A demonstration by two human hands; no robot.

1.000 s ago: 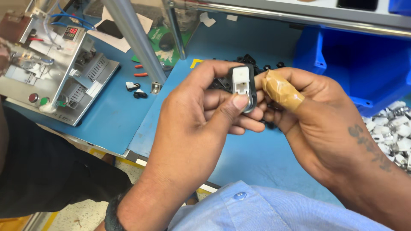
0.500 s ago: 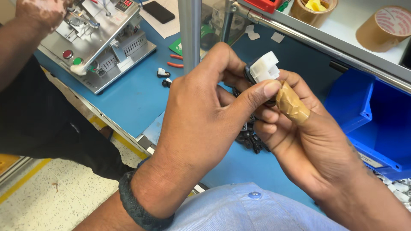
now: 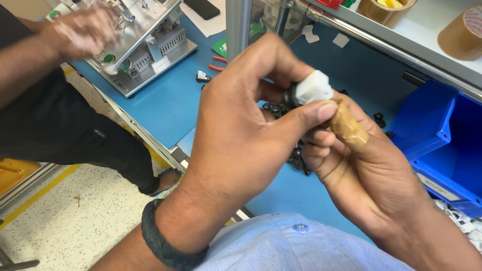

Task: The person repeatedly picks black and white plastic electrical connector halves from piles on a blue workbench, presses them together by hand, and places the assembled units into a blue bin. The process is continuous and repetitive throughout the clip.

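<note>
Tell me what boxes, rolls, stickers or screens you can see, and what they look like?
Blue bin: right of the hands, open plastic box with a pale label strip on its front.
Tape roll: shelf, top right, round and brown.
Tub: shelf, round, brown, yellow bits inside.
Phone: table top, flat black screen, dark.

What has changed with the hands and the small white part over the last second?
Both hands, left hand and right hand, stayed pinched on the white plastic part, which has been turned: its dark-framed face no longer shows, only a plain white side. The co-worker's hand came onto the grey fixture. The blue bench is unchanged.
</note>
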